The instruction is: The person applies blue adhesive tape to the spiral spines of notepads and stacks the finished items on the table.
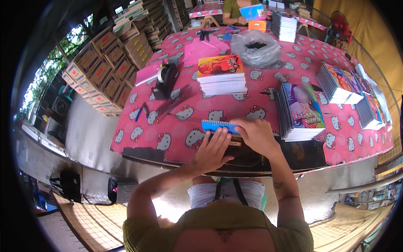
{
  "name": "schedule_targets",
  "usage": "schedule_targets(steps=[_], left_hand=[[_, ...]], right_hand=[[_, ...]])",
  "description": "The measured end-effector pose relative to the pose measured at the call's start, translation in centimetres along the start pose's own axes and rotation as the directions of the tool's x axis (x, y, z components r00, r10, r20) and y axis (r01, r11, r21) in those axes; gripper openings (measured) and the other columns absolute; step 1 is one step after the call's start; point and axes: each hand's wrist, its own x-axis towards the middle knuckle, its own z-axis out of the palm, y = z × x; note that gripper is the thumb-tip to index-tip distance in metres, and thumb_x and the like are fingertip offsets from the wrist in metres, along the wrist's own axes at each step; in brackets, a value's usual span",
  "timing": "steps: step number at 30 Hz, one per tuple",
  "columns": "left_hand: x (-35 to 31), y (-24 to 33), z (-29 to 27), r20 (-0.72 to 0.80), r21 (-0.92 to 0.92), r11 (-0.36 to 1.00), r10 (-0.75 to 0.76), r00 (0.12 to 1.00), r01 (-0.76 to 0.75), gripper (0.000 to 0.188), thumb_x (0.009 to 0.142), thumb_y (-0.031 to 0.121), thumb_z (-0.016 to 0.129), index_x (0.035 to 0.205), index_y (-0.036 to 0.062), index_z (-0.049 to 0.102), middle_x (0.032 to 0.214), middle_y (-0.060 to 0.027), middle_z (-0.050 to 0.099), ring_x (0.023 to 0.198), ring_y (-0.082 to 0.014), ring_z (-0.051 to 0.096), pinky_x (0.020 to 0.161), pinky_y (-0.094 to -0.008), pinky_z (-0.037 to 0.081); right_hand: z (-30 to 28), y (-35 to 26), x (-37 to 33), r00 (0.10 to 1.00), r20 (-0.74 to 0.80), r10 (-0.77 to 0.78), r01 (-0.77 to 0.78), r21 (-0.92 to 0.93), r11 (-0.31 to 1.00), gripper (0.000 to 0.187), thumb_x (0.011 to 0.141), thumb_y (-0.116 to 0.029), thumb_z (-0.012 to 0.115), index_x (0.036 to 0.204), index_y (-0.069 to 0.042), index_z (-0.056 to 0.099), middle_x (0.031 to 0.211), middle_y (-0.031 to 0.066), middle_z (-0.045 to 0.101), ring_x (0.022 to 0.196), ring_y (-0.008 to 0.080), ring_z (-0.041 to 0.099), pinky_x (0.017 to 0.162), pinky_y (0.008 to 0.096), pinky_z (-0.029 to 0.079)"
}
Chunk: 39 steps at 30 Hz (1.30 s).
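A small blue spiral notebook (219,126) stands near the front edge of the table, its coil along the top. My left hand (213,150) lies against its near side with fingers stretched out and thumb apart. At the notebook's right end, my right hand (259,135) grips it, with the fingers bent over the edge and partly hidden. Beneath my hands is a dark board (247,156) with a small label on it.
Spiral notebook stacks stand at the centre (221,75), right (300,111) and far right (340,86). A tape dispenser (166,82), pens (142,112), pink sheets (205,49) and a clear plastic bag (257,48) lie farther back. Opposite sits another person (233,11). Cartons (98,69) are stacked left.
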Motion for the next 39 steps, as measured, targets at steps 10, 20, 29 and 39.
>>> schedule_targets(steps=[10, 20, 29, 39], left_hand=[[8.8, -1.7, -5.0, -0.142, 0.196, 0.958, -0.183, 0.973, 0.209, 0.084, 0.091, 0.053, 0.058, 0.147, -0.0069, 0.039, 0.155, -0.0300, 0.035, 0.147, -0.0427, 0.031, 0.116, -0.0660, 0.021], [8.6, -1.3, -4.1, -0.019, 0.157, 0.984, -0.079, 0.997, 0.081, 0.081, 0.097, 0.052, 0.053, 0.149, -0.0082, 0.037, 0.156, -0.0289, 0.035, 0.150, -0.0433, 0.027, 0.118, -0.0646, 0.014], [7.6, 0.6, -4.0, 0.046, 0.088, 0.993, -0.081, 0.996, 0.077, 0.079, 0.097, 0.049, 0.052, 0.150, -0.0075, 0.035, 0.156, -0.0302, 0.034, 0.150, -0.0438, 0.027, 0.118, -0.0629, 0.017], [2.0, 3.2, 0.0, -0.018, -0.090, 0.996, 0.012, 1.000, -0.014, 0.089, 0.098, 0.057, 0.045, 0.148, -0.0151, 0.030, 0.155, -0.0399, 0.026, 0.149, -0.0509, 0.023, 0.117, -0.0678, 0.014]], right_hand=[[1.1, 5.1, -5.4, 0.967, -0.090, 0.238, -0.103, 0.718, 0.688, 0.045, 0.082, -0.006, 0.082, 0.124, -0.004, 0.064, 0.105, 0.0086, 0.073, 0.096, 0.0132, 0.068, 0.085, 0.0289, 0.052], [5.0, 4.5, -4.8, 0.911, -0.183, 0.370, -0.094, 0.780, 0.619, 0.020, 0.087, -0.008, 0.079, 0.105, 0.000, 0.072, 0.091, 0.0054, 0.075, 0.081, 0.0066, 0.066, 0.074, 0.0243, 0.053], [4.5, 4.4, -4.6, 0.955, -0.147, 0.256, -0.072, 0.725, 0.685, 0.020, 0.089, -0.007, 0.074, 0.108, 0.000, 0.071, 0.085, 0.0051, 0.073, 0.076, 0.0084, 0.065, 0.070, 0.0265, 0.052], [4.1, 3.0, -3.8, 0.980, -0.113, 0.166, -0.035, 0.716, 0.698, 0.022, 0.093, -0.009, 0.069, 0.114, -0.001, 0.071, 0.081, 0.0083, 0.071, 0.070, 0.0075, 0.059, 0.065, 0.0279, 0.050]])
